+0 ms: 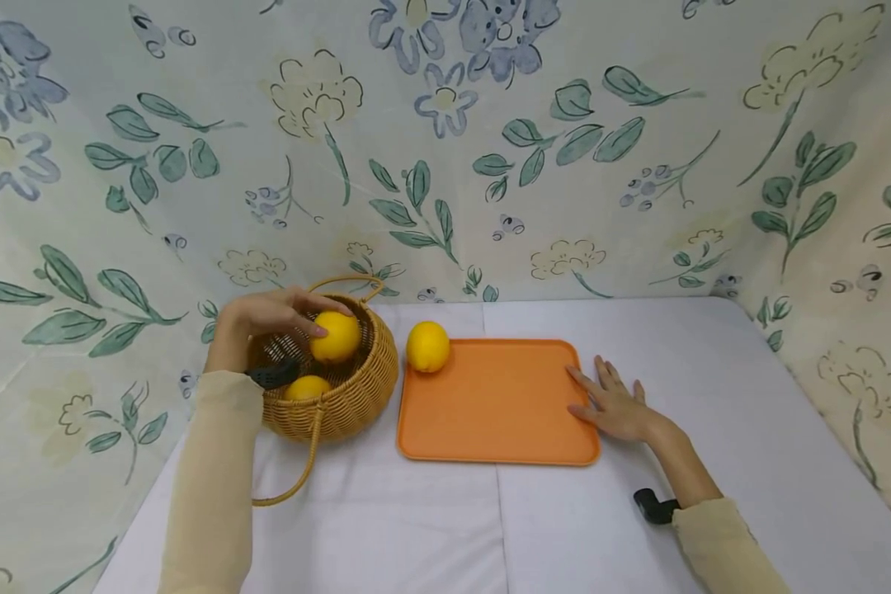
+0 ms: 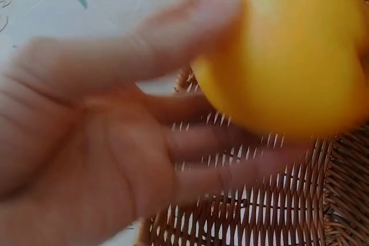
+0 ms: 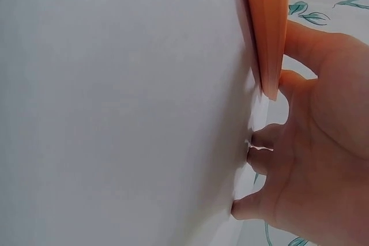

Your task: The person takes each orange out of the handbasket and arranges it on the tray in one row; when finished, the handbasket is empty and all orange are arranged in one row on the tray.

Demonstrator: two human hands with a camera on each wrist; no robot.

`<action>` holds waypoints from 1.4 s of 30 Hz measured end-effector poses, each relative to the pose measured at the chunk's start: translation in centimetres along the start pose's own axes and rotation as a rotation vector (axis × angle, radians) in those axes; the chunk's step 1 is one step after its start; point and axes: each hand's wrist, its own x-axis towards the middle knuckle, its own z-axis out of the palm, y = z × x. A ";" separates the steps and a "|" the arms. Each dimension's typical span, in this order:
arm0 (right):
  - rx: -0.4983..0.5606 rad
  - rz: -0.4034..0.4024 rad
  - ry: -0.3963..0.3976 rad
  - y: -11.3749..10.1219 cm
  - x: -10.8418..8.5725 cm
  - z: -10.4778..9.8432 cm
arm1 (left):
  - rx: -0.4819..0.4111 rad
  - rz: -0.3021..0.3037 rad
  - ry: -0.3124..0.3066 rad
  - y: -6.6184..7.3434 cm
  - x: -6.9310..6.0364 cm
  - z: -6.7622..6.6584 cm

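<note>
My left hand [image 1: 278, 318] holds a yellow lemon [image 1: 337, 338] between thumb and fingers, inside the mouth of a round wicker basket [image 1: 367, 400]. In the left wrist view the lemon [image 2: 294, 56] is blurred, with the thumb on its near side and the fingers partly hidden behind it. Lower in the basket lies another lemon [image 1: 308, 388]. A third lemon [image 1: 428, 346] sits at the back left corner of an orange tray [image 1: 501, 404]. With its fingers spread, my right hand [image 1: 616, 410] touches the tray's right edge; other fingertips rest on the cloth.
A white cloth [image 1: 386, 528] covers the table. One basket handle [image 1: 308, 470] droops onto it at the front, and the other stands at the back. Behind the table hangs a floral curtain [image 1: 445, 223]. Each wrist wears a black device.
</note>
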 end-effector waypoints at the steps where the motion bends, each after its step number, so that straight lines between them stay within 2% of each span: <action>1: -0.001 -0.001 0.000 0.0 0.0 0.0 | -0.006 0.037 0.005 -0.1 -0.2 -0.1; 3: -0.001 -0.005 0.000 0.0 0.0 0.0 | -0.011 0.104 0.024 -0.2 -0.6 -0.2; 9: 0.007 -0.007 0.004 0.1 0.0 0.0 | -0.024 0.188 0.109 0.3 -2.1 -0.5; 11: 0.006 -0.005 0.003 0.0 0.0 0.0 | -0.036 0.235 0.127 0.8 -2.4 -0.5; 15: 0.008 -0.005 0.005 0.0 0.0 0.0 | -0.113 0.350 0.161 2.2 -2.3 0.0; 18: 0.010 -0.007 0.005 0.0 -0.1 0.0 | -0.202 0.394 0.205 3.7 -1.6 1.1; 23: 0.006 -0.008 0.001 0.0 0.0 0.0 | -0.303 0.377 0.272 6.5 0.1 3.1; 29: -0.004 -0.006 0.007 0.1 0.1 0.0 | -0.293 0.337 0.289 9.4 2.4 5.5; 34: -0.013 0.001 0.008 0.0 0.1 0.0 | -0.268 0.310 0.269 10.5 4.8 7.8; 42: -0.006 0.002 0.003 0.4 0.1 0.1 | -0.218 0.194 0.213 11.5 9.2 12.0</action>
